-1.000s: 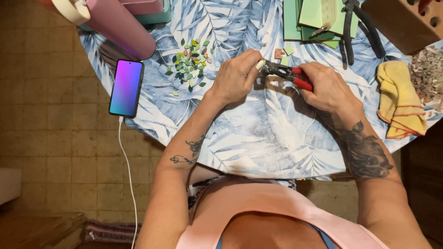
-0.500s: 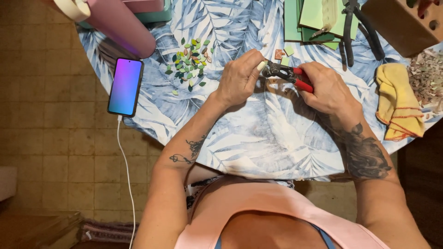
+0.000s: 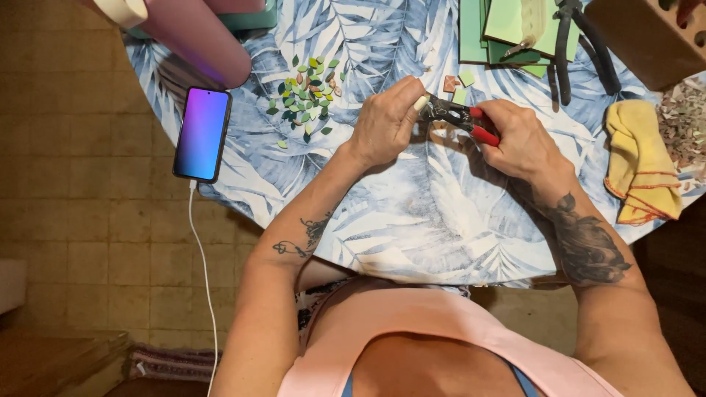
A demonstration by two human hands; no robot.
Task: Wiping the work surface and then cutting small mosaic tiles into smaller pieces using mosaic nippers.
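My right hand grips red-handled nippers over the leaf-print tablecloth. My left hand pinches a small pale tile piece and holds it at the nippers' jaws. A pile of small green, leaf-shaped tile pieces lies just left of my left hand. A few square tile bits, brown and green, rest right behind the nippers.
A phone with a lit purple screen lies at the table's left edge, its white cable hanging down. Green tile sheets and black pliers sit at the back. A yellow cloth lies right, a pink cylinder back left.
Both hands stay together at the nippers; they have shifted only slightly, with the left fingers still feeding the piece into the jaws.
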